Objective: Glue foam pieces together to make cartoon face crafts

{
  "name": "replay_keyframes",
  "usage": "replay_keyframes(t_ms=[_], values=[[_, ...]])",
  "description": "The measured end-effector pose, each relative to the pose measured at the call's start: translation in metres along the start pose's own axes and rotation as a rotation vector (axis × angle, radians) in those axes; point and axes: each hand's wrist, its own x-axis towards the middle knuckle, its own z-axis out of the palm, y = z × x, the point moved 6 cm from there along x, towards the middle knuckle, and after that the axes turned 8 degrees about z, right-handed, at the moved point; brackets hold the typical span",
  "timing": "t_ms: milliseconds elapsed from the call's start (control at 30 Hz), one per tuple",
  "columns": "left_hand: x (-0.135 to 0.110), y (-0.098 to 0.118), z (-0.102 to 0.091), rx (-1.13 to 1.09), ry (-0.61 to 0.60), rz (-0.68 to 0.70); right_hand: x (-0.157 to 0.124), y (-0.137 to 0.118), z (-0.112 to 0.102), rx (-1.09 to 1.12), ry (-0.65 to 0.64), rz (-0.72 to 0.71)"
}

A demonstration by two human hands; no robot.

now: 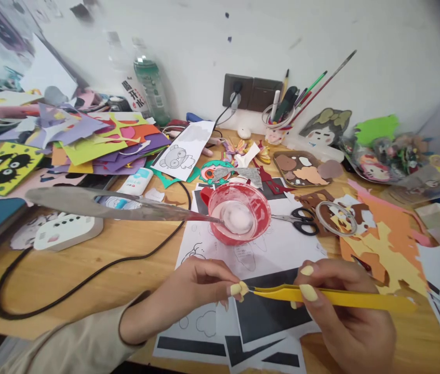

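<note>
Above the printed sheets (270, 309), the left hand (192, 285) pinches a small yellow piece (244, 288) between thumb and fingertips. The tips of the yellow tweezers (344, 297) meet that piece, and the right hand (350, 306) grips them between thumb and fingers. Beyond the hands stands a red cup (263, 228) with white paste (240, 217) inside, a long spatula (67, 201) reaching over its rim; black-handled scissors (304, 222) lie just beside it. Small print beneath the cup is too fine to read. By the wall, one bottle's label (134, 94) shows "开水"; writing on the green bottle (151, 85) beside it is illegible.
</note>
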Motion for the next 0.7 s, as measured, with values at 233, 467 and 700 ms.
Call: replay_keyframes(t_ms=[233, 467, 700], values=[[0.0010, 0.0003, 0.0009, 0.026, -0.010, -0.008, -0.0012, 0.0019, 0.0018, -0.004, 0.000, 0.003], [0.0002, 0.0004, 0.0012, 0.039, -0.017, -0.024, -0.0055, -0.0002, 0.0030, 0.008, 0.101, 0.094], [-0.0006, 0.0001, -0.0016, 0.128, -0.028, -0.022, -0.0027, 0.0006, 0.0015, 0.102, 0.090, 0.069]])
